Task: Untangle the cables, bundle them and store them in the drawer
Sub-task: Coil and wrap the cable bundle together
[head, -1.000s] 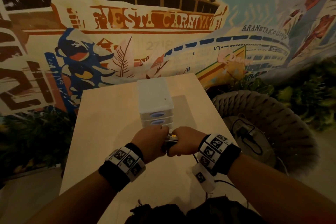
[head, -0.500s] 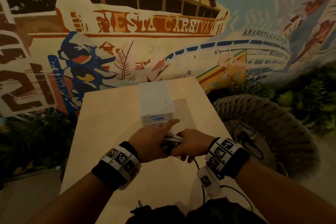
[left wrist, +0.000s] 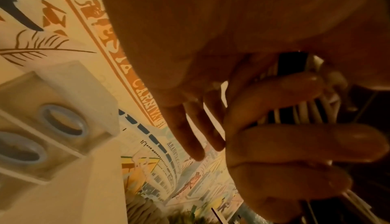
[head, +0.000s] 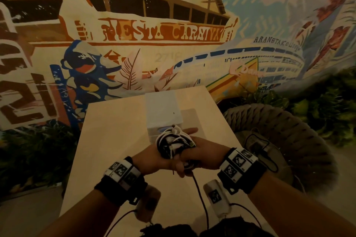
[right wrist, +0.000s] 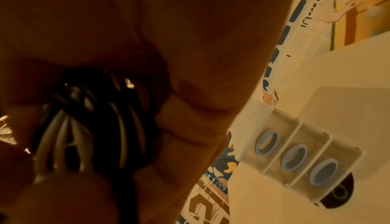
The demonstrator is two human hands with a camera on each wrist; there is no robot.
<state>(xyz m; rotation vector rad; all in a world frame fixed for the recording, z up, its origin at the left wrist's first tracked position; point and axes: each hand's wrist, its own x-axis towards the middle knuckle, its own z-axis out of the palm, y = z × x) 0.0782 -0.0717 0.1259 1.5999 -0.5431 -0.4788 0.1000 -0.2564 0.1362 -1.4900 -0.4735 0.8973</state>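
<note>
The right hand (head: 204,157) curls its fingers (left wrist: 306,136) round the cable bundle (head: 174,144), which lies on the flat, straight-fingered left hand (head: 152,159) at frame centre (black and white strands mixed), just below the white drawer unit (head: 163,109) standing on the pale table (head: 115,140).

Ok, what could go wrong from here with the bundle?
The drawers all look shut, while the right hand grips the bundle on the flat left hand: freeing a hand to open one may let the coils spring apart. A black strand hangs below the hands and could snag or get shut in the drawer.
</note>
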